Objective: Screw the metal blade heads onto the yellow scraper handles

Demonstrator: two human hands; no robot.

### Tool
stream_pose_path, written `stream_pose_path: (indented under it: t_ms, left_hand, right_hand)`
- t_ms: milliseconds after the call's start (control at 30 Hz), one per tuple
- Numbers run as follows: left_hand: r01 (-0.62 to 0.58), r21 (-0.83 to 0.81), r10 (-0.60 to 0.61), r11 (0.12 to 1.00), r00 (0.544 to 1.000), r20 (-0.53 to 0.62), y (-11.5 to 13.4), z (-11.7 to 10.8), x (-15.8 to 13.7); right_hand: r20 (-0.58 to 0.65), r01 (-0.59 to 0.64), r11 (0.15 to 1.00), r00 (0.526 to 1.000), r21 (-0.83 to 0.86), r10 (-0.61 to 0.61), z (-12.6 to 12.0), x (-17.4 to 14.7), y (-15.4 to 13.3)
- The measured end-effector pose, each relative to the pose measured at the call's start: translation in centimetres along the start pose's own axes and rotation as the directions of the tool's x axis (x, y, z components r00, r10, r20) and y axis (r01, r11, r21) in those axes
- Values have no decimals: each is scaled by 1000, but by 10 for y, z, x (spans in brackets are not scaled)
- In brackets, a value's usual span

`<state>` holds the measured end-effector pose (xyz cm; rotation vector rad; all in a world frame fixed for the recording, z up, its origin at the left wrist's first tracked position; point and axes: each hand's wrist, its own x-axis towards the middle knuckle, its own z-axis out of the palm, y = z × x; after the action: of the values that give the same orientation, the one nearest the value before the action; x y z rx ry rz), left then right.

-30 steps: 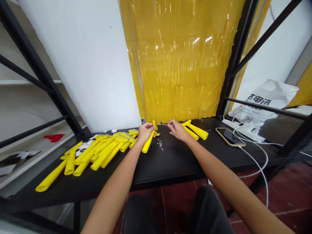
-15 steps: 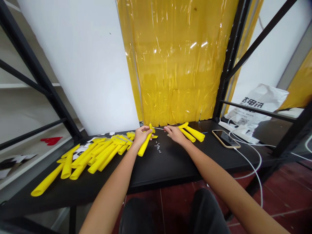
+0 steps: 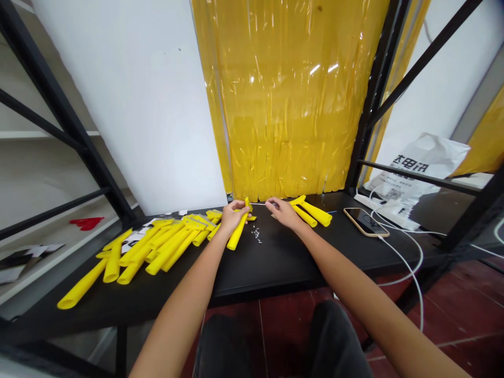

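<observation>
My left hand (image 3: 233,215) is closed around a yellow scraper with a tubular handle (image 3: 238,233), its head raised and its handle slanting down toward me. From the right, my right hand (image 3: 284,212) pinches a screwdriver with a thin metal shaft (image 3: 258,203), whose handle is mostly hidden by the fingers. The shaft lies level, its tip at the scraper's head; I cannot tell whether it sits in a screw. Small silvery screws (image 3: 256,234) lie loose on the black tabletop between my hands.
Several yellow scrapers (image 3: 173,249) are heaped at the left. More yellow handles (image 3: 311,211) lie beyond my right wrist. A phone (image 3: 365,222) with a white cable (image 3: 405,260), a power strip (image 3: 388,212) and a white plastic bag (image 3: 421,168) occupy the right side, near black frame bars (image 3: 417,176).
The view has shifted slightly. The fingers of my right hand look a little looser around the screwdriver. My left hand still holds the scraper in nearly the same place.
</observation>
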<state>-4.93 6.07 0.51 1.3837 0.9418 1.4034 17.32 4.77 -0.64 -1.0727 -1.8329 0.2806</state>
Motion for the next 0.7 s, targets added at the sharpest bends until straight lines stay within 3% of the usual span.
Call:
stream_pose_path:
  t_ms: [367, 567, 700]
  left_hand:
    - [48, -63, -50, 997, 998, -23, 2, 2, 1]
    - [18, -74, -20, 997, 999, -29, 2, 2, 2]
    - [-14, -71, 14, 997, 1000, 5, 6, 3, 1]
  right_hand:
    - [9, 43, 999, 999, -33, -43, -2, 0, -9]
    - [-1, 115, 988, 993, -103, -115, -1, -3, -16]
    - [-16, 97, 989, 995, -108, -100, -5, -1, -17]
